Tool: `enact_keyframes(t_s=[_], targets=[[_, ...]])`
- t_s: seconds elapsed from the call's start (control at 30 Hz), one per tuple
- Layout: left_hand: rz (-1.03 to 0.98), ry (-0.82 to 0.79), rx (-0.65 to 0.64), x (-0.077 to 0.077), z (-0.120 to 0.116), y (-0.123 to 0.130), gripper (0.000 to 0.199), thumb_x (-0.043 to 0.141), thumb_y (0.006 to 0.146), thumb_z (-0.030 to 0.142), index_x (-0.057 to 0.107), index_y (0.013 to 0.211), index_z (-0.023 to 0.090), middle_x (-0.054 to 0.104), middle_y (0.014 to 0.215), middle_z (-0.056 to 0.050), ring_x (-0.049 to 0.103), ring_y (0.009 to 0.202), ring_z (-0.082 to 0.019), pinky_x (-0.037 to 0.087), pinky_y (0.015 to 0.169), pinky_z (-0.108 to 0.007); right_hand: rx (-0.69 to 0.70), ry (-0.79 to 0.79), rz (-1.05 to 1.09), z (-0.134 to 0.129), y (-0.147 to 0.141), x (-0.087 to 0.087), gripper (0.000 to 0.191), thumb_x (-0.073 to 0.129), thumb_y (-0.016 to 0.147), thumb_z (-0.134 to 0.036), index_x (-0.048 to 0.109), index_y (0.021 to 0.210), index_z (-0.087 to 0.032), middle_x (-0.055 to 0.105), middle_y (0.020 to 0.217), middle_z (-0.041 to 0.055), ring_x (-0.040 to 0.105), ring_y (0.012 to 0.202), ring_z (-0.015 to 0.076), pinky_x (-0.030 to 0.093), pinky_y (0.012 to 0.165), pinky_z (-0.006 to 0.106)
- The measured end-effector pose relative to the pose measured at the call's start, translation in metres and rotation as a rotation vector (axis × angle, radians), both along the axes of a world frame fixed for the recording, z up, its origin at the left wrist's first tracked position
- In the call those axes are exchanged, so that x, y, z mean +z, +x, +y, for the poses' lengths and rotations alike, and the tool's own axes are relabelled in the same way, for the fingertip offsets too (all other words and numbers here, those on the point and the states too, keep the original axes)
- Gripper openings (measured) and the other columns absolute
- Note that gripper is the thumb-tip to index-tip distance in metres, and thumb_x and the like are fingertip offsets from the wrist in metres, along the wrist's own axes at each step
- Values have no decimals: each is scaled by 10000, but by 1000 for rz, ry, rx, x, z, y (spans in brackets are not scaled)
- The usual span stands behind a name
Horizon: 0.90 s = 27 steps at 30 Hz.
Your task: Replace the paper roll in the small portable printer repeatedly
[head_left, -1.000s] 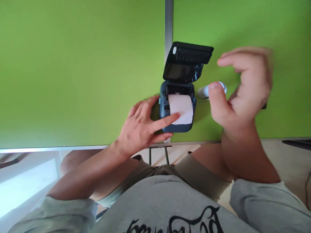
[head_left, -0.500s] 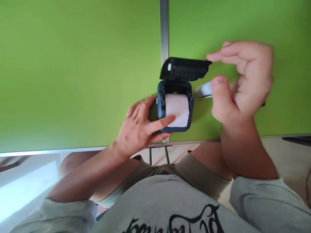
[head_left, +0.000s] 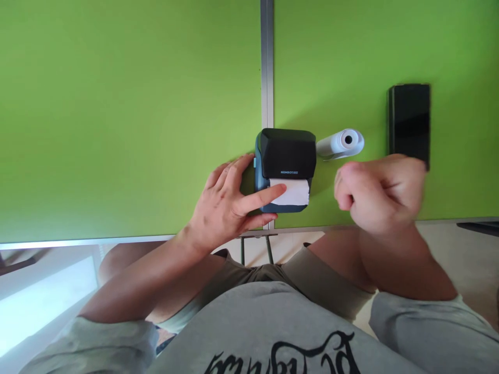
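A small dark blue label printer (head_left: 260, 193) stands near the table's front edge, its black lid (head_left: 289, 151) down over the compartment. A strip of white paper (head_left: 297, 194) comes out from under the lid's front edge. My left hand (head_left: 220, 203) braces the printer from the left. Its index finger presses on the paper, the thumb lies at the front, and the other fingers rest by the left side. My right hand (head_left: 380, 192) is raised to the right of the printer, fingers curled in, with nothing visible in them. It touches neither printer nor paper.
A white paper roll (head_left: 335, 144) lies on its side just right of the printer. Farther right is a black box-like object (head_left: 410, 122) with a glossy top, partly behind my right hand. A grey metal strip (head_left: 267, 67) divides the green tabletop (head_left: 136, 119).
The printer's lid has swung from raised to down over the paper. My right hand has left the lid, moved toward me and curled up. My left hand has kept its place.
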<state>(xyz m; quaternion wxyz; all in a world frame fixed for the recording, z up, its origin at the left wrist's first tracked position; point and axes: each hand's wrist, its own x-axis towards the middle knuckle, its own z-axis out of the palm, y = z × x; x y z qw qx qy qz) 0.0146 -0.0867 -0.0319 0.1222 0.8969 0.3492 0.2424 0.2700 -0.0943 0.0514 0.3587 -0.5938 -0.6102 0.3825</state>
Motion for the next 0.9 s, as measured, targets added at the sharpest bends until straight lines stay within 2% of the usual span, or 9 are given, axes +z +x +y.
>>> enact_keyframes(t_s=[0.07, 0.17, 0.33, 0.5, 0.7, 0.9], targets=[[5, -1, 4, 0, 0, 0, 686, 597, 973, 650, 411, 1591, 417, 471, 1576, -184, 543, 1393, -344, 463, 1111, -520, 17, -69, 61, 1, -6, -5, 681, 601, 1016, -480, 519, 407, -185, 470, 375, -11, 439, 361, 52, 262, 411, 263], [33, -17, 25, 2, -1, 0, 772, 545, 975, 706, 390, 1624, 316, 512, 1543, -216, 553, 1385, -342, 460, 1114, -497, 25, -172, 65, 5, -9, -15, 745, 608, 980, -614, 542, 375, -184, 477, 340, 14, 446, 334, 61, 288, 387, 241], [38, -25, 48, 3, -1, 2, 765, 476, 991, 733, 408, 1616, 297, 525, 1515, -212, 569, 1354, -336, 459, 1109, -487, 17, -192, 5, 7, -6, -28, 773, 610, 933, -709, 548, 360, -195, 469, 320, 19, 424, 312, 68, 276, 372, 246], [28, 3, 38, 3, 0, 3, 745, 482, 1000, 708, 409, 1601, 274, 530, 1479, -220, 567, 1354, -332, 467, 1100, -483, 23, -210, -27, 10, -4, -31, 728, 641, 935, -646, 532, 366, -205, 466, 324, 13, 414, 325, 65, 268, 375, 252], [22, 16, 40, 2, 0, 3, 743, 496, 995, 705, 410, 1587, 264, 531, 1463, -229, 567, 1352, -338, 472, 1094, -493, 103, -270, -26, 15, -3, -28, 695, 629, 947, -599, 530, 373, -220, 479, 344, 3, 416, 343, 70, 298, 398, 262], [9, -23, 35, 2, 0, 2, 752, 523, 985, 699, 409, 1601, 284, 531, 1504, -212, 556, 1373, -346, 453, 1115, -501, 127, -253, -24, 15, 0, -32, 681, 636, 967, -561, 539, 382, -226, 485, 336, 2, 432, 331, 73, 270, 374, 263]])
